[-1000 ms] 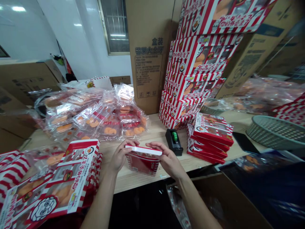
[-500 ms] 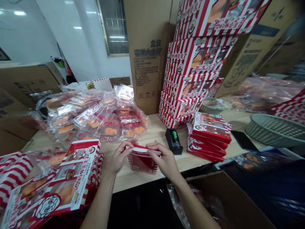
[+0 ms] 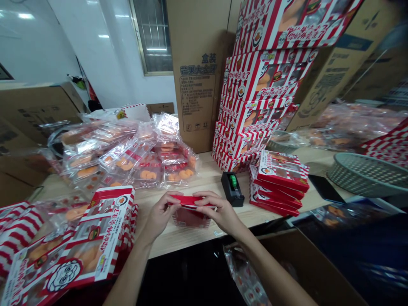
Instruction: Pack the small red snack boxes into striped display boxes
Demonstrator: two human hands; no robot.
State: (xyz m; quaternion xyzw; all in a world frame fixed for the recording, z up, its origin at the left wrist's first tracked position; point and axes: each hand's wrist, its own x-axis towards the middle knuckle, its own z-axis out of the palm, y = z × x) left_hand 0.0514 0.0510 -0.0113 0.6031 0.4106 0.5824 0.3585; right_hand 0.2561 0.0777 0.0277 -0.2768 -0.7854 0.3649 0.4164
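My left hand (image 3: 161,214) and my right hand (image 3: 216,210) both grip a small red-and-white striped carton (image 3: 190,216) from either side, pinching its red top flap between fingers and thumbs. The carton stands on the wooden table (image 3: 178,238) near the front edge, its lower part showing a red window area. To the left of my left hand lies a pile of striped boxes with windows (image 3: 92,238). A black tape dispenser with a green roll (image 3: 232,189) stands beyond my right hand.
Plastic-wrapped orange pastries (image 3: 127,159) are heaped at the table's back. Beyond the dispenser, a low stack of red boxes (image 3: 279,180) sits before a tall stack (image 3: 264,80) and a cardboard carton (image 3: 197,76). At right lie a phone (image 3: 323,188) and a grey basket (image 3: 369,174).
The carton's white top edge has given way to a red flap folded over the top. The carton looks lower and shorter, and both hands have closed in around it.
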